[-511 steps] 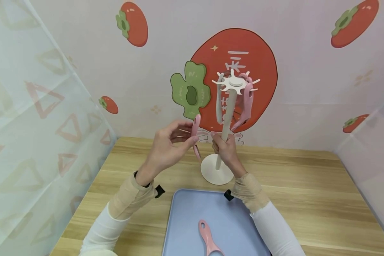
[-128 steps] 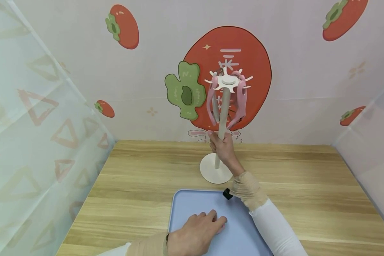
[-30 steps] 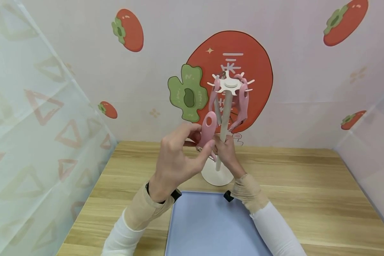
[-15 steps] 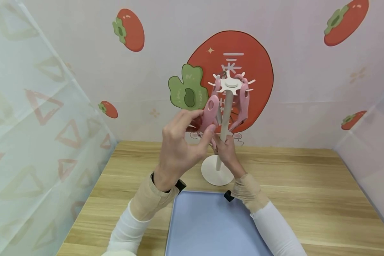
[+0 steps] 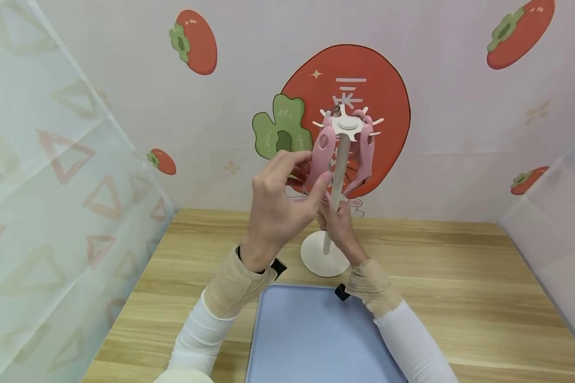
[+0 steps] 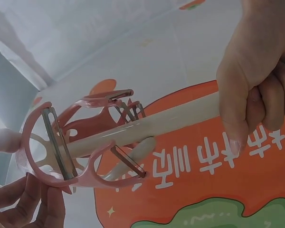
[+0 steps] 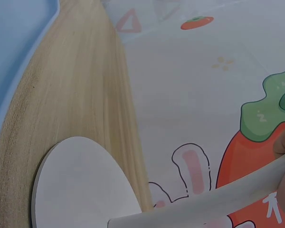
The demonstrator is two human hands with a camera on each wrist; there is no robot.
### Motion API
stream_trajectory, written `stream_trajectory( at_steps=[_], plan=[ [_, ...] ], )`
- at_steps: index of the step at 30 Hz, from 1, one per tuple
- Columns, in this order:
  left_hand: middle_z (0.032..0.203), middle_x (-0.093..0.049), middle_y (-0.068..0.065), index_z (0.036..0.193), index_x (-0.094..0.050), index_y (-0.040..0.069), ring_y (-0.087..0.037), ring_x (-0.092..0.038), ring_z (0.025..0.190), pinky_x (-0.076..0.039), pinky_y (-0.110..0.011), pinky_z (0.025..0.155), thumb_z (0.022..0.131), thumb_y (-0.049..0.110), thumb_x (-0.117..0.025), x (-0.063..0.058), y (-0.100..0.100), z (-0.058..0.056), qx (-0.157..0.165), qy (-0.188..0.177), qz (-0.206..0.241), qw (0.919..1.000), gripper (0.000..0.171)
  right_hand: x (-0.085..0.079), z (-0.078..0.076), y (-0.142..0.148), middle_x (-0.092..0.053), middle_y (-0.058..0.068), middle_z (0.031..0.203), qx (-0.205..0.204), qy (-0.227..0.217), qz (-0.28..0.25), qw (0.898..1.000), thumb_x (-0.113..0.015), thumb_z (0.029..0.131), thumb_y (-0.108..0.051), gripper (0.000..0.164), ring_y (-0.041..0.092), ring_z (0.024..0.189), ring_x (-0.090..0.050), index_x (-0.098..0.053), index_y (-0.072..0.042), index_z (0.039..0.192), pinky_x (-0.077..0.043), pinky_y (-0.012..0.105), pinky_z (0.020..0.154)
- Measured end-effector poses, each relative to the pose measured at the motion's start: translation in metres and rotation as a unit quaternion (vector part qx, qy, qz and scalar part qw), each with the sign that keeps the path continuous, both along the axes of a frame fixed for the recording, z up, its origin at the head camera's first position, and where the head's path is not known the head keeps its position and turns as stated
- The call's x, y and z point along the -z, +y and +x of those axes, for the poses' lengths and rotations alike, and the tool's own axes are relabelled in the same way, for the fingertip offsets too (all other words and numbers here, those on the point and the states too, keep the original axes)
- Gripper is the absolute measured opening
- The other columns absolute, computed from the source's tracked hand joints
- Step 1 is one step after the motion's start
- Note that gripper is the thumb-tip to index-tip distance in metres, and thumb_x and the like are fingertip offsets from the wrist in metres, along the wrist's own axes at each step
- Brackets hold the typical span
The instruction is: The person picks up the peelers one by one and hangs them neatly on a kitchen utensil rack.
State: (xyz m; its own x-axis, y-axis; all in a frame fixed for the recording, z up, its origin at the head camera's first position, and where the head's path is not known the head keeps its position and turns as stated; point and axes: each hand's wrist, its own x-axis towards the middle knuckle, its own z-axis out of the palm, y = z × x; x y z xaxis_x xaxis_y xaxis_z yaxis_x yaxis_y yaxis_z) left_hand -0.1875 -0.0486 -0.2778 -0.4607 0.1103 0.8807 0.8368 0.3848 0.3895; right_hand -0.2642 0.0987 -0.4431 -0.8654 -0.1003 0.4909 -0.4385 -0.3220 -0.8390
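My left hand (image 5: 285, 202) pinches a pink Y-shaped peeler (image 5: 323, 151) between thumb and fingers. Its handle points up, with the holed end right at the prongs of a white rotating utensil stand (image 5: 348, 125). In the left wrist view, the peeler's pink head (image 6: 57, 181) with a metal blade faces the camera. My right hand (image 5: 340, 226) grips the stand's pole (image 5: 341, 165) below the middle. Other pink peelers hang from the stand, one of them on the right (image 5: 366, 154). A grey-handled tool (image 6: 145, 148) hangs among them.
The stand's round white base (image 5: 318, 260) rests on the wooden table (image 5: 436, 282). In front lies a blue tray (image 5: 316, 335). Behind rises a wall sheet (image 5: 460, 122) printed with persimmons; another patterned sheet (image 5: 76, 186) borders the left side.
Since a second ago, my left hand has raised the pink peeler up and slightly right to the stand's prongs. Earlier it was reaching into the tray. The right hand keeps its grip.
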Motion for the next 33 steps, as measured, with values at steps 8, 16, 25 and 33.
stream_trajectory(
  at_steps=[8, 16, 25, 33],
  plan=[
    [0.092, -0.068, -0.009, 0.112, -0.071, -0.004, -0.014, -0.066, 0.079, -0.056, -0.024, 0.065, 0.090, 0.025, -0.076, -0.001, 0.002, -0.005, -0.004, -0.003, -0.001, 1.0000, 0.036, -0.001, -0.001, 0.001, -0.034, -0.007, 0.048, 0.003, -0.005, -0.004, 1.000, -0.056, 0.102, -0.015, 0.041, 0.005, 0.038, -0.028, -0.042, 0.001, 0.067, -0.020, 0.023, 0.036],
    [0.092, -0.068, -0.009, 0.111, -0.072, -0.004, -0.015, -0.066, 0.080, -0.057, -0.025, 0.064, 0.091, 0.025, -0.076, 0.001, 0.005, -0.011, -0.002, -0.014, -0.007, 0.9999, 0.036, -0.002, 0.000, 0.000, -0.034, -0.008, 0.047, 0.007, -0.010, -0.007, 1.000, -0.057, 0.103, -0.020, 0.031, 0.005, 0.037, -0.027, -0.062, -0.016, 0.072, -0.019, 0.024, 0.036],
    [0.094, -0.069, -0.010, 0.117, -0.071, -0.004, -0.014, -0.066, 0.079, -0.058, -0.027, 0.065, 0.091, 0.026, -0.075, 0.001, 0.006, -0.014, 0.001, -0.024, -0.005, 0.9997, 0.040, 0.001, -0.001, 0.001, -0.031, -0.007, 0.047, -0.001, -0.006, 0.006, 1.000, -0.052, 0.104, -0.019, 0.049, 0.007, 0.038, -0.025, -0.039, -0.004, 0.060, -0.018, 0.025, 0.037],
    [0.101, -0.071, -0.011, 0.124, -0.068, -0.004, -0.015, -0.067, 0.081, -0.058, -0.023, 0.070, 0.091, 0.026, -0.076, -0.001, 0.008, -0.015, 0.010, -0.032, -0.005, 0.9994, 0.045, 0.000, -0.001, 0.000, -0.034, -0.010, 0.048, 0.008, -0.010, 0.004, 1.000, -0.056, 0.104, -0.023, 0.048, 0.006, 0.038, -0.026, -0.043, -0.010, 0.060, -0.019, 0.025, 0.038]
  ],
)
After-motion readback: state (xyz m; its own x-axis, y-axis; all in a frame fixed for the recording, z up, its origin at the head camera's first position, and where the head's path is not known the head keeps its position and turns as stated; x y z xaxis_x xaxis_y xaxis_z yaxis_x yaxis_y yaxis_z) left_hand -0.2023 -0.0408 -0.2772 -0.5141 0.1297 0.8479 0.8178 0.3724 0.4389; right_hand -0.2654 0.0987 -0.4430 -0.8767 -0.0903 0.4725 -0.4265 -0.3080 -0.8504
